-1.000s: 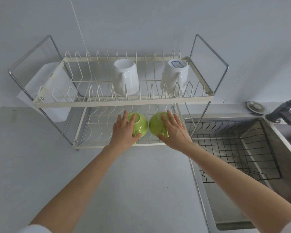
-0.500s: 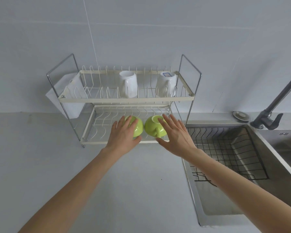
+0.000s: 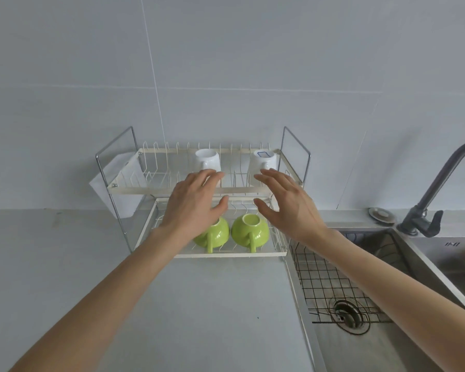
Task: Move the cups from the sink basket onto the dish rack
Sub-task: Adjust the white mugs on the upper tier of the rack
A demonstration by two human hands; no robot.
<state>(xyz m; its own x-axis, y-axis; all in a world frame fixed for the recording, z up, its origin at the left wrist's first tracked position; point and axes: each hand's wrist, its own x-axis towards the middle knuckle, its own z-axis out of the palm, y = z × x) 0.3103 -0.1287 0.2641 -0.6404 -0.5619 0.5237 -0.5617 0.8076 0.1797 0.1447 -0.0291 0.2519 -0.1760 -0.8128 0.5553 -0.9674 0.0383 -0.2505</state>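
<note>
Two green cups stand upside down side by side on the lower shelf of the cream wire dish rack [image 3: 226, 255], handles toward me: the left green cup [image 3: 216, 234] and the right green cup [image 3: 250, 230]. Two white mugs sit inverted on the upper shelf, one in the middle [image 3: 208, 159] and one at the right [image 3: 263, 160]. My left hand [image 3: 192, 204] hovers open above the left green cup and hides part of it. My right hand [image 3: 287, 205] hovers open just right of the other, touching nothing. The black wire sink basket [image 3: 325, 280] holds no cups.
A steel sink [image 3: 360, 345] with a drain lies at the right, with a dark faucet [image 3: 424, 210] and a round sink plug [image 3: 381, 214] behind it. A white cloth [image 3: 113, 181] hangs at the rack's left end. Grey countertop [image 3: 91, 264] spreads in front.
Both hands have let go of the green cups and lifted back toward me, fingers spread. The cups stay on the lower shelf. The camera has pulled back and tilted up.
</note>
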